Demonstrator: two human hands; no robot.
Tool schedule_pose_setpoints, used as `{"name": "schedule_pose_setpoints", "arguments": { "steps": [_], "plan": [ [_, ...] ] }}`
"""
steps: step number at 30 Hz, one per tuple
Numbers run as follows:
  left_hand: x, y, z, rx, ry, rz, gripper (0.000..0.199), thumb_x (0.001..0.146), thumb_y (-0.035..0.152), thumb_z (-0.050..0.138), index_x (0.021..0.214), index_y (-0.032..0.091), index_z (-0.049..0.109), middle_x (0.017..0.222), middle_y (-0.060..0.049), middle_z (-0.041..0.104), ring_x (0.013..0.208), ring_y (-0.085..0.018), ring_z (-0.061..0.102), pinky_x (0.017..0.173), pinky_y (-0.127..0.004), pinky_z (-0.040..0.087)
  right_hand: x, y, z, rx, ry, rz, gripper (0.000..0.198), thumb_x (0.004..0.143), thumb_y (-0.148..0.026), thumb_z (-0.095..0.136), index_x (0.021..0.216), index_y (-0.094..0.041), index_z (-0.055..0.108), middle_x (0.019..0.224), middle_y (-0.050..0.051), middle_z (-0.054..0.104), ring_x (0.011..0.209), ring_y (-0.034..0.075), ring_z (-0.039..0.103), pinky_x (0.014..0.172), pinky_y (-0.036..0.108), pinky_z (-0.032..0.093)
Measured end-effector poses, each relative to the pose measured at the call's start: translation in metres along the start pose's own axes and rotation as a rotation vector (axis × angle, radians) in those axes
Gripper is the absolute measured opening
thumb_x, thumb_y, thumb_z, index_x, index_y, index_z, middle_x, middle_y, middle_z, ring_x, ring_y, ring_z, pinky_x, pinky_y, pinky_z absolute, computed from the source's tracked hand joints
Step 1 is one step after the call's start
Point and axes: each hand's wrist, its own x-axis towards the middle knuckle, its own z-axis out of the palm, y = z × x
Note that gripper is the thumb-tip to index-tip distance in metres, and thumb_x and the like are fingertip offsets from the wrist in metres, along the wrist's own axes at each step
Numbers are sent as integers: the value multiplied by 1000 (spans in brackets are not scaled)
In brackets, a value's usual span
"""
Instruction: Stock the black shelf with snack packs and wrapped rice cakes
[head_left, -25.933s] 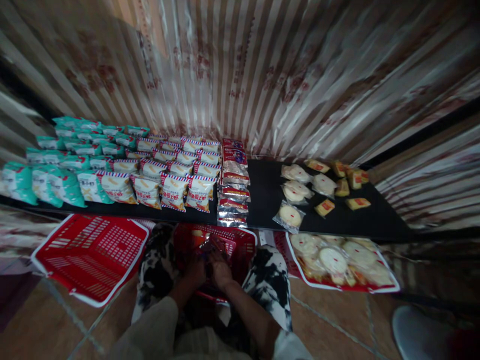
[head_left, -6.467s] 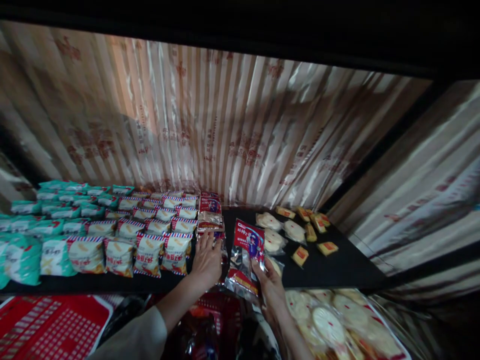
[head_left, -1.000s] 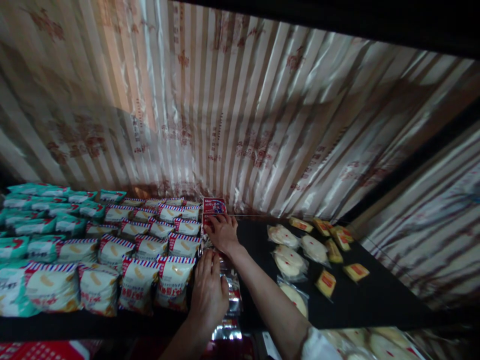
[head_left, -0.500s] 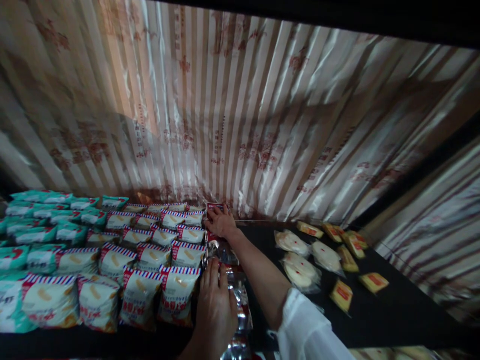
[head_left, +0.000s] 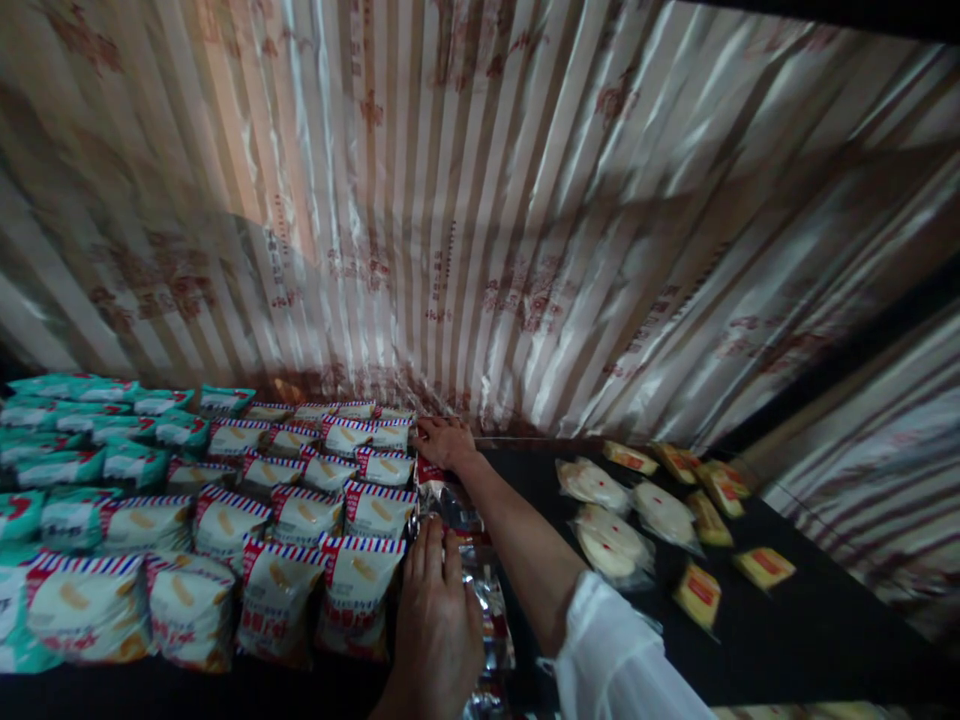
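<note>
The fingers (head_left: 433, 550) of the left hand (head_left: 442, 625) are stretched nearly straight and close together, laid along the left edge and top of a row of foil packets (head_left: 489, 600); those of the right hand (head_left: 448, 442) are a little apart, resting over the row's far end. The packets are flat, crinkled and glossy, silver with dark red, overlapping from front to back on a matte black shelf (head_left: 795, 645). Just left of them stand puffed, pillow-shaped white bags (head_left: 358, 600) with toothed, red-and-blue striped top edges, set in ranks, the nearest right beside the left hand. Farther left are soft, rounded teal bags (head_left: 71, 468). To the right, well apart from the row, lie pale flat discs (head_left: 664, 515) in loose clear wrap, each marked with a red spot, and small yellow blocks (head_left: 697, 597) with red-orange labels. Behind hangs creased, shiny striped sheeting (head_left: 420, 180) with reddish print, crossed at the right by a dark bar (head_left: 840, 355). The right forearm and its loose white sleeve (head_left: 615, 650) cover part of the shelf, while both hands hide some packets.
</note>
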Motion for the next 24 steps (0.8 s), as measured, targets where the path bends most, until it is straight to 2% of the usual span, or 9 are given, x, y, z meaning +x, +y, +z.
{"name": "schedule_pose_setpoints", "arguments": {
  "steps": [4,8,11,17,24],
  "plan": [
    [0,2,-3,-6,8,-9,50,76,16,43,124,7,52,137,-17,44,128,-29,38,105,-44,35,1,0,-1,-17,-40,12,53,83,-54,34,132,-34,42,138,2,44,125,31,35,98,48,23],
    [1,3,-6,5,17,-33,47,79,20,43,124,9,53,136,-15,45,127,-27,38,105,-41,35,2,0,-5,-14,-82,19,59,83,-60,31,136,-35,36,142,0,39,128,32,30,100,47,19],
    [1,3,-7,16,14,-28,47,79,22,43,124,10,53,136,-14,46,127,-26,39,105,-40,35,1,0,-7,22,-59,11,61,83,-64,27,135,-33,37,143,0,38,131,33,25,102,48,17],
    [2,4,-14,0,-23,-44,48,78,23,45,124,12,53,137,-13,45,126,-27,40,105,-39,35,-3,1,-11,55,70,-12,57,88,-58,27,128,-25,48,139,7,42,132,29,25,104,47,17],
    [3,2,-17,3,7,25,48,79,23,47,125,11,51,140,-16,39,130,-31,34,104,-44,36,-22,3,-21,180,361,-108,41,93,-35,31,112,-16,61,125,14,54,120,21,44,101,38,30]
  ]
}}
